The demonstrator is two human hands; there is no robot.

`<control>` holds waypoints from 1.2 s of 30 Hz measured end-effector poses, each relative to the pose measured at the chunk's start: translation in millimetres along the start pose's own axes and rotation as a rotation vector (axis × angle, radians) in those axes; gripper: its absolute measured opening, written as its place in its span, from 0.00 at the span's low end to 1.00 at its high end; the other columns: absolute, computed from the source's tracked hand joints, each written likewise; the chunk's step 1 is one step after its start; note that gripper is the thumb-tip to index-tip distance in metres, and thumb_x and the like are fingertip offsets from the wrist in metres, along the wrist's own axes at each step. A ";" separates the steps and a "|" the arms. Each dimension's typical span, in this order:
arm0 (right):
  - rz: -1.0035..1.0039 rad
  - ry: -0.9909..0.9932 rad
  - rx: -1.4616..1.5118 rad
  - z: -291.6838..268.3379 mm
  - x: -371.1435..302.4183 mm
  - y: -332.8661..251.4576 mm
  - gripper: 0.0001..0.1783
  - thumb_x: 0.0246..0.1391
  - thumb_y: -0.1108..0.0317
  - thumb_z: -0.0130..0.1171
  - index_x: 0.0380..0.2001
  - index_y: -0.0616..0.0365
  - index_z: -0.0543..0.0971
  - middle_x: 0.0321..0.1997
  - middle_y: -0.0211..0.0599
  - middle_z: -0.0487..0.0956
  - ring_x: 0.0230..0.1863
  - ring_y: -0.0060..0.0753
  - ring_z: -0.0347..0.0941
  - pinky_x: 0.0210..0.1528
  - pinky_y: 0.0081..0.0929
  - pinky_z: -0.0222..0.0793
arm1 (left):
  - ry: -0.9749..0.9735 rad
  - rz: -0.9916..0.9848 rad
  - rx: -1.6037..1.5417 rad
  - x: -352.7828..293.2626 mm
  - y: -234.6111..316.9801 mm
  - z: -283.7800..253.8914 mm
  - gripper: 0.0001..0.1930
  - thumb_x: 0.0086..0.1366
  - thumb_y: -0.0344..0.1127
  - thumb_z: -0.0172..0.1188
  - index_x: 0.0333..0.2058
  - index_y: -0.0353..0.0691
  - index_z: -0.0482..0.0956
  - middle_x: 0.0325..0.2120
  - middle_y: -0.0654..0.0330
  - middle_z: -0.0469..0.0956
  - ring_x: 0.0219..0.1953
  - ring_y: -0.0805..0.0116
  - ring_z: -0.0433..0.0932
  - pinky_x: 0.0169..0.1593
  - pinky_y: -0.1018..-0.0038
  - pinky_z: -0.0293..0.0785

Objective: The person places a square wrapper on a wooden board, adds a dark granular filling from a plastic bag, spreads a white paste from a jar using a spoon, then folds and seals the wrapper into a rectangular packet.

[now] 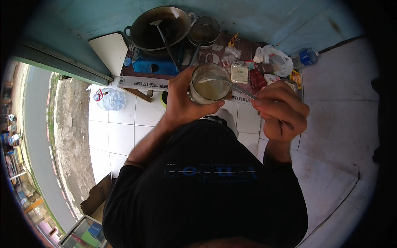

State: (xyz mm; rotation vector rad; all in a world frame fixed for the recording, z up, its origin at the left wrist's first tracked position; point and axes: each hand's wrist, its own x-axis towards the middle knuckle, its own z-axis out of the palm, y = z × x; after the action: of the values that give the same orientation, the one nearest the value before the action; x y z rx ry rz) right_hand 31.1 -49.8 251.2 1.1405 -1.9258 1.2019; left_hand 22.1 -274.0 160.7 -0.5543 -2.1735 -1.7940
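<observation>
My left hand (182, 99) is wrapped round a clear drinking glass (200, 97), held up in front of my chest. Inside it lies a pale, cloudy liquid (211, 89), and whitish smears coat the wall. Pinched in the fingers of my right hand (283, 109) is the handle of a metal spoon (242, 90). The spoon slants leftward over the rim, and its bowl is in the glass, near the surface of the liquid. Its handle end is hidden by my right fingers.
Beyond my hands, a low table (144, 83) bears a blue stove (159, 65) with a large wok (140, 29) and a spatula (161, 33). Right of these are a saucepan (211, 31), packets and a white plastic bag (283, 66). A water bottle (306, 58) is at far right; a large jug (112, 99) is on the tiles.
</observation>
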 end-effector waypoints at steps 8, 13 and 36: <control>-0.031 0.007 0.022 -8.2 9.5 -3.2 0.11 0.41 0.77 0.69 0.33 0.60 0.87 0.27 0.44 0.82 0.24 0.32 0.77 0.23 0.25 0.69 | 0.016 0.015 -0.092 2.4 10.4 -1.4 0.40 0.41 0.41 0.82 0.52 0.27 0.77 0.42 0.47 0.84 0.44 0.60 0.86 0.49 0.67 0.81; -0.069 0.019 0.048 -12.4 13.7 -2.5 0.11 0.42 0.78 0.65 0.33 0.61 0.87 0.27 0.45 0.82 0.23 0.30 0.76 0.22 0.24 0.68 | 0.010 0.028 -0.095 3.3 14.0 -2.8 0.40 0.41 0.42 0.82 0.52 0.26 0.77 0.42 0.47 0.84 0.43 0.59 0.86 0.48 0.67 0.82; 0.880 0.474 0.297 29.8 -60.0 49.2 0.11 0.68 0.71 0.57 0.38 0.71 0.80 0.33 0.41 0.82 0.25 0.24 0.79 0.23 0.18 0.66 | 0.018 -0.148 0.164 -1.5 -56.9 34.8 0.39 0.41 0.38 0.83 0.52 0.30 0.75 0.42 0.50 0.84 0.45 0.61 0.85 0.51 0.66 0.81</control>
State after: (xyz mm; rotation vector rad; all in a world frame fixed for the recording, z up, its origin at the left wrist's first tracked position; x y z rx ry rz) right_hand 13.5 -44.6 170.1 0.0200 -1.9232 2.0345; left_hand -1.1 -249.2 103.2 -0.3463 -2.3768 -1.6621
